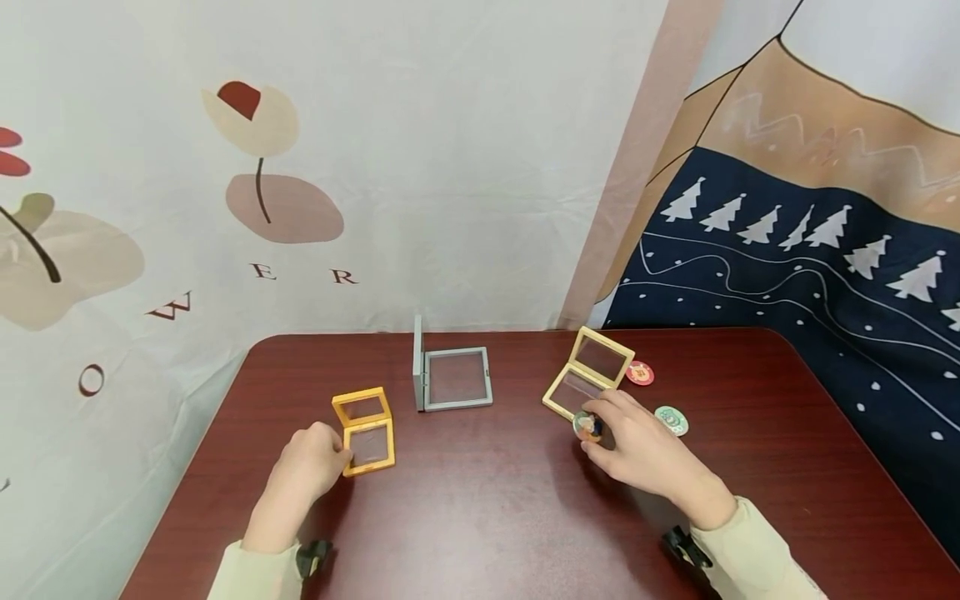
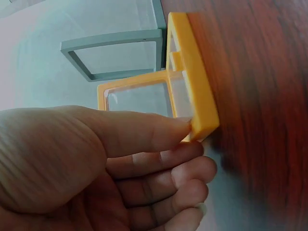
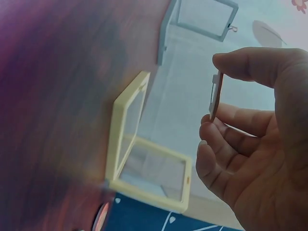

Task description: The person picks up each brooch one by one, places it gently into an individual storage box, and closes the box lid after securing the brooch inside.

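Observation:
My left hand pinches the near left edge of an orange-yellow hinged display frame, whose clear-windowed halves stand unfolded. In the left wrist view the thumb presses the frame's rim, with fingertips on the other side. My right hand holds a small round badge between thumb and fingers. Edge-on in the right wrist view, the badge shows a white piece on its back. It is above the near edge of a pale yellow hinged frame, which lies unfolded.
A grey hinged frame stands at the back middle, one half upright. A red round badge lies beside the pale yellow frame, and a green one lies behind my right hand. A printed cloth hangs behind the dark red table.

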Motion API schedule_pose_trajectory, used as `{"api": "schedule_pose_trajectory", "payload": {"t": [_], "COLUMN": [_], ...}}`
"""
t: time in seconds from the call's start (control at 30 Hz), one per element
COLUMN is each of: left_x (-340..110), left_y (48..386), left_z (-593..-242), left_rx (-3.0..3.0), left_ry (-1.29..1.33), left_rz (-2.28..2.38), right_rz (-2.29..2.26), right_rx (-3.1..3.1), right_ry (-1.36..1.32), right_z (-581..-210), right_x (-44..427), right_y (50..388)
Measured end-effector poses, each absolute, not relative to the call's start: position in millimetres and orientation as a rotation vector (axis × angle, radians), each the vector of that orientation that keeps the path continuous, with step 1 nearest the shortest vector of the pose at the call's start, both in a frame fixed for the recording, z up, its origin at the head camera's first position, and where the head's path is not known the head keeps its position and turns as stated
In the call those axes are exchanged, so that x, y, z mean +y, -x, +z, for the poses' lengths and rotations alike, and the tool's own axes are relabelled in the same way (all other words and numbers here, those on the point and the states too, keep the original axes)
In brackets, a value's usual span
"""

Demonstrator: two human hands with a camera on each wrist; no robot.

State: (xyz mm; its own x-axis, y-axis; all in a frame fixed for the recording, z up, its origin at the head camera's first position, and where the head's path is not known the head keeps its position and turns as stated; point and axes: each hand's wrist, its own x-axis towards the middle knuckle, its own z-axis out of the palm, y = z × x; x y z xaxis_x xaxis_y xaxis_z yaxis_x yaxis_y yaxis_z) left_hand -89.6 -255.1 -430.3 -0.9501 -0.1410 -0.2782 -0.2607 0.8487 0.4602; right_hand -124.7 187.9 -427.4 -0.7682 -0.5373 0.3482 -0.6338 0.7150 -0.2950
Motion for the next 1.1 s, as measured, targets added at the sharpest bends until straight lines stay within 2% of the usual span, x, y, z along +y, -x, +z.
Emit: {"api": "schedule_pose_trajectory", "payload": {"t": [0.53, 1.1], "left_x": [-252, -252], "left_y": [85, 81], "left_z": [-423, -423], "left_rx": [2.760, 2.727], "left_ry": [0.217, 0.184], "left_rz": [0.651, 0.699], "right_rz": [0.663, 0.742], "right_rx": [-2.658, -2.572], "right_ry": [-1.032, -1.151], "right_z": [-404, -406], "right_x": [145, 106], "right_y": [132, 131]}}
